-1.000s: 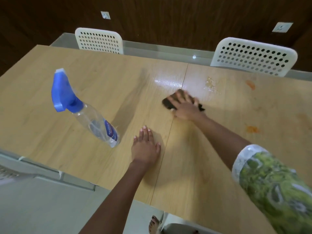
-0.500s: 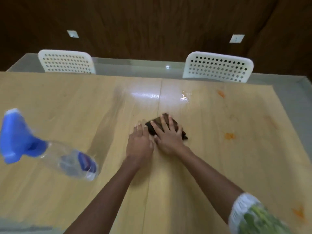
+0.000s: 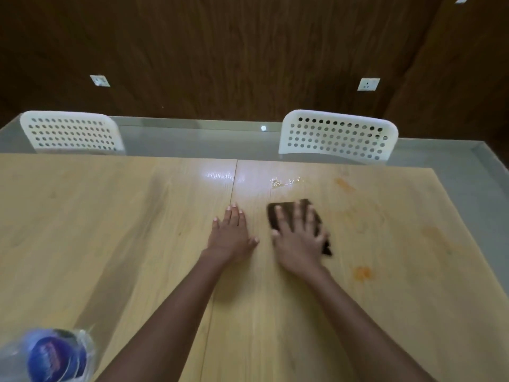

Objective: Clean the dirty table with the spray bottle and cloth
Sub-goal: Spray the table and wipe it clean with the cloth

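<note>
Fingers of right hand (image 3: pixel 298 238) spread flat on cloth (image 3: pixel 316 213).

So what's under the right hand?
A dark cloth lies under the right hand, flat on the table. Its edges show past the fingers; the table beneath is covered.

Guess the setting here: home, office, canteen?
Probably a dining or meeting room, can't tell which: long wooden table, two white perforated chairs pushed in along its far side, dark wood-panelled wall with sockets.
</note>
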